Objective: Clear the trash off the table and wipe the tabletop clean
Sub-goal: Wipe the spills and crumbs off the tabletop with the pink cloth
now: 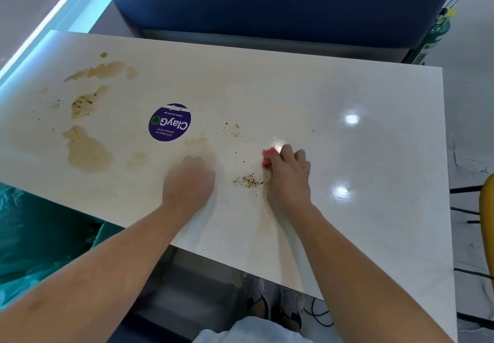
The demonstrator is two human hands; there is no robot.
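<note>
Brown stains (88, 153) spread across the left end of a white counter (374, 169). Beside them, toward the middle, is a round purple sticker (169, 122), upside down to the camera, reading "ClayGo", "Clean as you go" and "Let's keep our pantries clean". Nearer the front edge, the left hand (188, 179) rests on the counter, its fingers (196, 162) curled under with nothing seen in them. Dark crumbs (248, 181) lie scattered between the two hands. The right hand (290, 174) presses a pink cloth (267, 159) to the counter, fingers clamped around it. A blue bench (267, 3) runs along the far edge, a green cylinder (433, 40) stands past the far right corner, and a yellow chair (486, 209) sits off the right end.
</note>
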